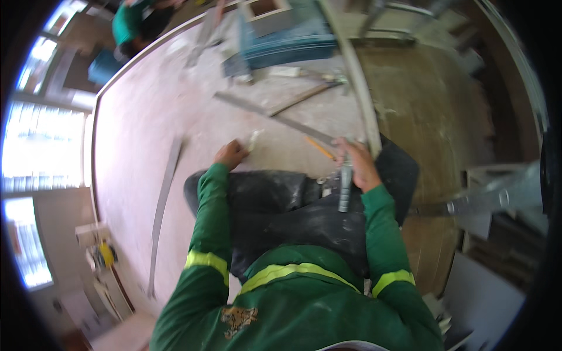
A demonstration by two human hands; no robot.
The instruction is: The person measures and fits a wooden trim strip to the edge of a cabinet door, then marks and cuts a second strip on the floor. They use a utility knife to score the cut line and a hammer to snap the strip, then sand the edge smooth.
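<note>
My left hand (233, 154) rests on the pale work surface (193, 117) in front of my left knee, its fingers curled closed. Just beyond its fingertips is a small whitish piece (253, 141), blurred; whether the hand grips anything is hidden. My right hand (362, 167) is closed around a long grey tool with a ribbed, shiny shaft (345, 187), pointing back toward my lap. The tool's exact kind is not clear. A yellow pencil (320, 148) lies by the right fingertips, close to the end of a long flat metal strip (281, 119).
A hammer (304, 98) lies across the strip. Farther off stand a blue case (287, 47) and a putty knife-like blade (236, 65). Another long strip (165, 210) lies at left. A raised edge (360, 88) borders the right. A person in green (129, 26) is at far left.
</note>
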